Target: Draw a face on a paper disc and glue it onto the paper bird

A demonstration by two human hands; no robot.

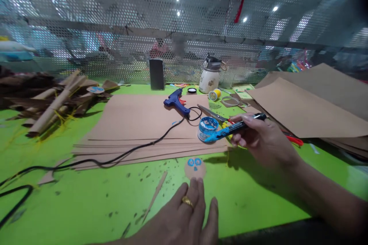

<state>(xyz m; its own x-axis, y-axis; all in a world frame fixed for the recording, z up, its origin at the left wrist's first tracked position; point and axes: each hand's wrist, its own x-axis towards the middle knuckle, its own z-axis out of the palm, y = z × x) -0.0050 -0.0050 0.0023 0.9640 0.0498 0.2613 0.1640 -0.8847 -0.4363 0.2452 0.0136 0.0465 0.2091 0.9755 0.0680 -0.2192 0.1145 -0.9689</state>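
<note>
A round brown paper disc (195,171) lies on the green table, with two blue ring eyes and a small blue mark painted on it. The fingertips of my left hand (186,214) rest on its lower edge, fingers stretched out, a gold ring on one. Above the table to the right, my right hand (258,138) grips a black marker pen (240,125) whose front end is coated in blue paint. That blue tip is at the near side of a small open jar of blue paint (208,124); I cannot tell whether they touch.
Brown paper sheets (129,118) carry a blue glue gun (176,101) with its black cord trailing left. Scissors (212,113), a yellow thread spool (214,94) and a white bottle (209,76) stand behind. Rolled paper pieces (54,103) pile up left; large sheets (301,107) lie right.
</note>
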